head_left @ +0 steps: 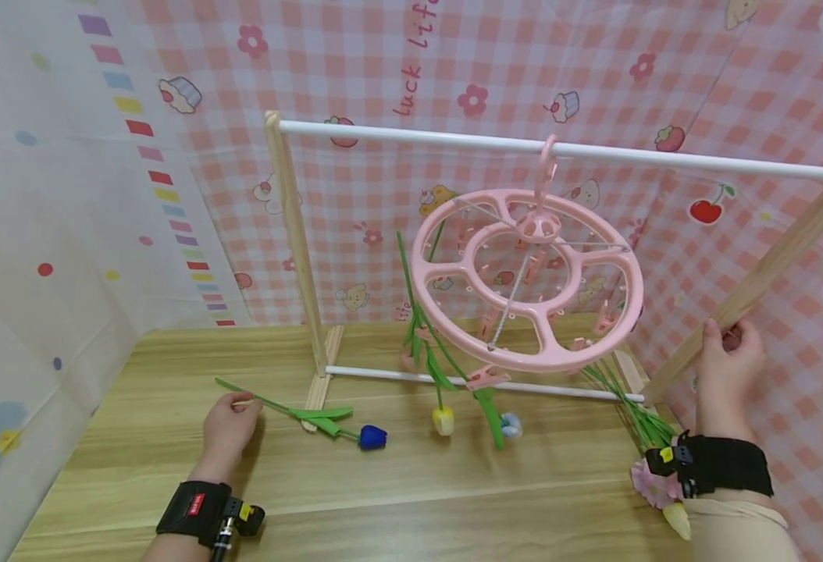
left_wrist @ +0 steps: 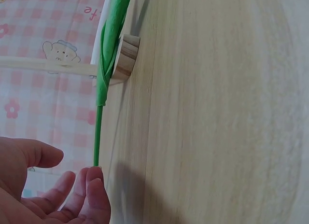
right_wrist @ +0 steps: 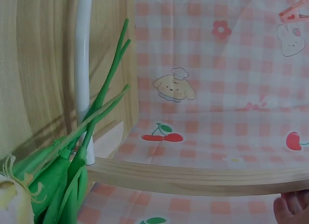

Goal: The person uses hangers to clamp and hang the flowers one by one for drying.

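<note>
A blue tulip (head_left: 372, 437) with a green stem and leaves lies at the left, over the rack's left foot. My left hand (head_left: 231, 429) is at its stem end. In the left wrist view, the fingertips touch the stem (left_wrist: 98, 137), while the thumb stands apart from it. My right hand (head_left: 731, 367) holds the right wooden post (head_left: 770, 261) of the rack. Only part of that hand (right_wrist: 292, 207) shows in the right wrist view. From the rack's white top bar (head_left: 411, 136) hangs a round pink clip hanger (head_left: 422, 293).
A yellow tulip (head_left: 443, 421) and a pale blue flower (head_left: 511, 425) hang head down from the hanger's clips. Several flowers, including a pink one (head_left: 656, 484), lie beside the right forearm. A white lower bar (head_left: 376, 375) joins the posts. Patterned cloth (head_left: 355, 70) stands behind.
</note>
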A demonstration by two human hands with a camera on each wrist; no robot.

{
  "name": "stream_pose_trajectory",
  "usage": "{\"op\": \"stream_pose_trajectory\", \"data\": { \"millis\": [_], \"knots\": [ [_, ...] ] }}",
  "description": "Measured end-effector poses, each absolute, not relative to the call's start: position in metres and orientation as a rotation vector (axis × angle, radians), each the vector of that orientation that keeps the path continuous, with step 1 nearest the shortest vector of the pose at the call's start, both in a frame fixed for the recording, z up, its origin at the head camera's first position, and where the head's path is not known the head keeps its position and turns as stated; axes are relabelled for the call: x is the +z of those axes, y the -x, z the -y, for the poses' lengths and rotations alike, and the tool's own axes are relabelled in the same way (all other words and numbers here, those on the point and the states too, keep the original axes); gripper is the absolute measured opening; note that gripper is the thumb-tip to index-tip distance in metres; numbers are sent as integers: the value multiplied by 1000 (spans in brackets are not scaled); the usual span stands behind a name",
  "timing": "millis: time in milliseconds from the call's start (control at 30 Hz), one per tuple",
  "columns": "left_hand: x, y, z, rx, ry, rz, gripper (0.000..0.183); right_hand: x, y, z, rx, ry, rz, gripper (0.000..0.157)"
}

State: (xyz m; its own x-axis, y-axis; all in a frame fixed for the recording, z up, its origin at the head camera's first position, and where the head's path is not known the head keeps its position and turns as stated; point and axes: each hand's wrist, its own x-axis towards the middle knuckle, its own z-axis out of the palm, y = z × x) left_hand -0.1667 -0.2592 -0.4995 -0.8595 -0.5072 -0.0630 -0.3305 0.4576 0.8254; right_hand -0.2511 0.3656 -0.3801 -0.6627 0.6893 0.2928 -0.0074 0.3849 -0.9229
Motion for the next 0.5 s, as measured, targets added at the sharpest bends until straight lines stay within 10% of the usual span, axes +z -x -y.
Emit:
{"op": "stream_pose_trajectory", "data": {
  "millis": [500],
  "knots": [
    [-504,170,258,-1621,-747,2479,31,-377,252,-374,1255,713,2073,41]
  ]
}}
